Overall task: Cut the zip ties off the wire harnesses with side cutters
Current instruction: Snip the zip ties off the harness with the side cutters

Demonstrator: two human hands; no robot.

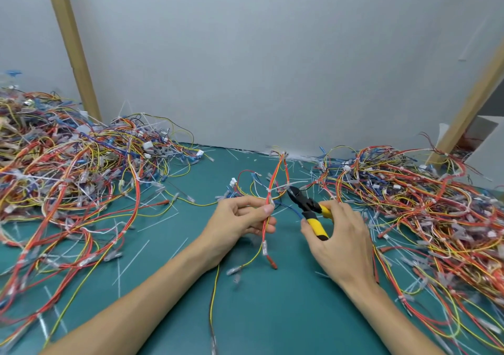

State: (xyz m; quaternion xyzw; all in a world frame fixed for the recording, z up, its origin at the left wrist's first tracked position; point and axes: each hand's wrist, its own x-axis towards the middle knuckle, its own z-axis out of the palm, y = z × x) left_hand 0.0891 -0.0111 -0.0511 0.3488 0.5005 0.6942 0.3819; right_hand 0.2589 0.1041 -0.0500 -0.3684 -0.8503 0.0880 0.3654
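Harness [274,174] at centre, raised off desk [272,313]: thin red, orange and yellow wires, clear terminals dangling toward 6 o'clock. It is bound by white tie [282,186], tail jutting toward 3 o'clock.

Left hand [240,218] grip: thumb and fingers pinch wires just below the tie.

Right hand [341,234] grip: wrapped round yellow handles of cutters [308,204], black nose at tie tail; contact unclear.

Judgement: harness is light and limp, so pinch it close to the tie. Insulation would nick easily; bite plastic only.

Piles of harnesses at 9 o'clock [68,163] and 3 o'clock [409,191].
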